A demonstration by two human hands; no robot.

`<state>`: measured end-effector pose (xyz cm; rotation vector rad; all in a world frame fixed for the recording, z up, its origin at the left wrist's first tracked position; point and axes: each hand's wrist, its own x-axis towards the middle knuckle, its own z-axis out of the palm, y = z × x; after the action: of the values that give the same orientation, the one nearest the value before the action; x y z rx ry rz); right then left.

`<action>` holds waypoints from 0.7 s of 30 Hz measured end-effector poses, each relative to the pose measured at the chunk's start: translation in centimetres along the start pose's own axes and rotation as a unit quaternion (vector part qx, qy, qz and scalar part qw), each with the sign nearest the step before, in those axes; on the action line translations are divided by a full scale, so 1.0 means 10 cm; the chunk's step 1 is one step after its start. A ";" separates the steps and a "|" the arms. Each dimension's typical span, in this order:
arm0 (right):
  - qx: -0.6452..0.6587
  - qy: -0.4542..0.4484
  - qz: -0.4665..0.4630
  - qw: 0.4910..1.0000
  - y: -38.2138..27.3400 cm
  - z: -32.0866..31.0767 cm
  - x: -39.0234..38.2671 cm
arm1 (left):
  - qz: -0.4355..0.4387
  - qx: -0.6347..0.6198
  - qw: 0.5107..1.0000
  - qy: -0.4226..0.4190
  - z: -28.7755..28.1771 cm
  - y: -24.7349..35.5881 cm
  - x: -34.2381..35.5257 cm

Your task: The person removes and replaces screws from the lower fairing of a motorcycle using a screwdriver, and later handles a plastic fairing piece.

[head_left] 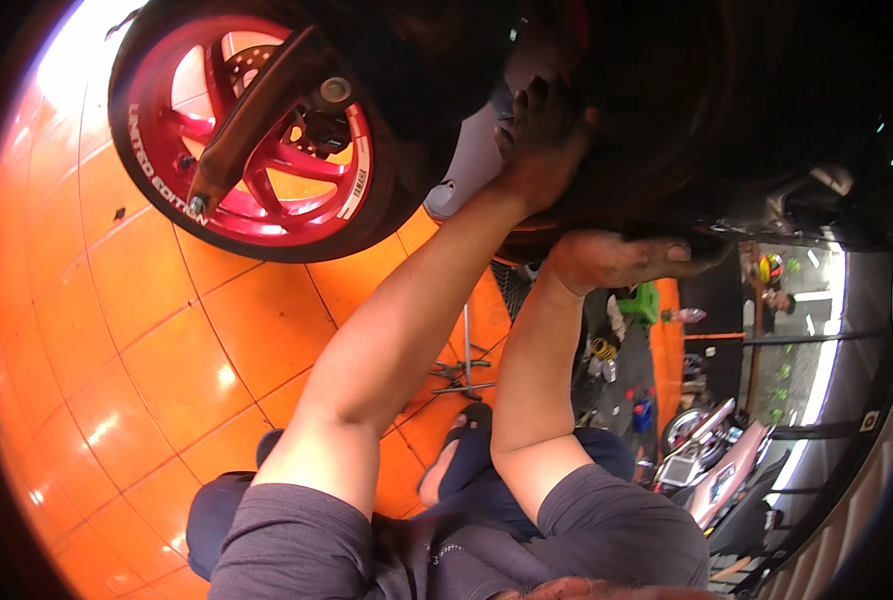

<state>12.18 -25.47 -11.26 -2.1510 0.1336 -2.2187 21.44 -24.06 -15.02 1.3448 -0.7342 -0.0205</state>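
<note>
My left hand [546,145] is raised against the dark body of a motorcycle [656,120], its fingers stretched and spread over the surface. Lower and to the right, my right hand [616,260] lies along the body's lower edge. Its thumb and dark fingers point right, stretched out, with the fingertips partly lost in shadow. Neither hand shows a tool in it. Left of my hands is the motorcycle's wheel [266,200], with red spokes, a black tyre and a brake disc. A dark arm [256,120] crosses in front of the wheel to its hub.
Glossy orange tiles [156,330] cover the floor. Metal tools [456,375] lie near my foot. To the right are a green plastic stool [641,302], a yellow coil spring [603,349], scattered parts and another motorcycle [721,480].
</note>
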 end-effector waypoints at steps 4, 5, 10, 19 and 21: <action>-0.054 -0.024 -0.061 0.996 0.10 -0.15 0.02 | -0.087 -0.229 0.969 -0.006 -0.25 0.11 -0.20; -0.078 -0.023 -0.091 0.992 0.09 -0.18 0.02 | -0.106 -0.260 0.960 -0.011 -0.35 0.00 -0.29; -0.115 -0.100 -0.173 0.973 0.33 -0.41 -0.10 | -0.116 -0.213 0.958 0.152 -0.06 -0.50 -0.83; 0.096 -0.147 0.168 0.970 0.31 -0.27 -0.61 | -0.454 -0.563 0.673 0.159 -0.11 -1.14 -1.22; 0.207 -0.118 0.300 0.924 0.20 -0.22 -0.63 | -0.474 -0.571 0.642 0.190 -0.02 -1.27 -1.17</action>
<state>10.13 -26.83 -17.80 -1.8047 0.2483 -1.4809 17.36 -22.34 -31.70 0.2893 0.4555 -0.8820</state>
